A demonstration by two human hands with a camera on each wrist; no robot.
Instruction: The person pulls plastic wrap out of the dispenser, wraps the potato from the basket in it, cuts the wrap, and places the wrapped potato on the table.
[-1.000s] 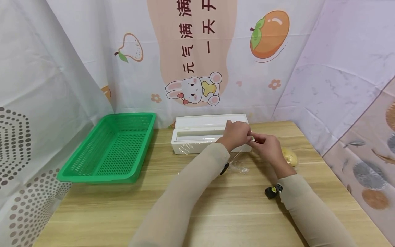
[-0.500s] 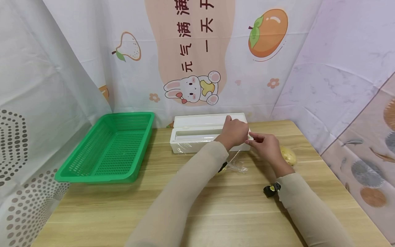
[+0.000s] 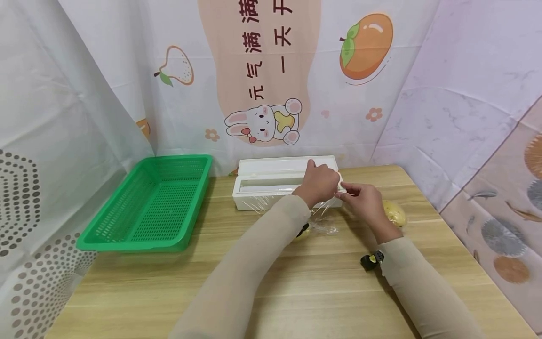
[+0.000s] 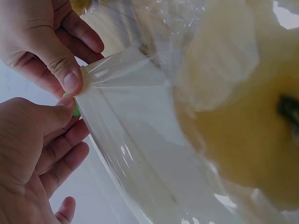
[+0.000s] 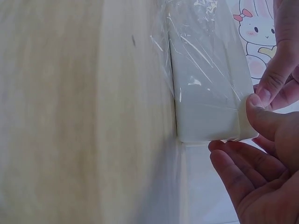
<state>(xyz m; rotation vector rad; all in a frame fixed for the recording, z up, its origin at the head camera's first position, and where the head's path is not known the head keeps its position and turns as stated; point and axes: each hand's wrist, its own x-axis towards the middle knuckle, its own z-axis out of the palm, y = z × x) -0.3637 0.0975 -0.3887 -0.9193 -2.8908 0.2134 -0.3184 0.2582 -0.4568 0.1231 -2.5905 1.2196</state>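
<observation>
A white cling film box [image 3: 254,203] stands at the back of the table, its lid raised and clear film [image 4: 126,140] hanging over its front. At its right end, my left hand [image 3: 321,183] pinches a small green slider [image 4: 76,111], mostly hidden by the fingers. My right hand [image 3: 364,200] grips the box's right corner. Its thumb lies on the film-covered edge and its fingers reach round the end, as the right wrist view shows. Crumpled film [image 3: 325,228] lies below the hands. A film-wrapped yellow rounded thing [image 4: 224,144] sits by the left wrist, largely hidden in the head view.
A green plastic basket [image 3: 163,212] stands at the left of the wooden table [image 3: 296,301]. Another film-wrapped yellow thing [image 3: 394,213], potato-like, lies right of my right hand. A printed curtain [image 3: 169,117] hangs close behind the box.
A small white-and-green piece seen between the fingertips a second ago is now mostly covered. My right fingers have come slightly nearer the box's end. The film over the front shows more stretched creases.
</observation>
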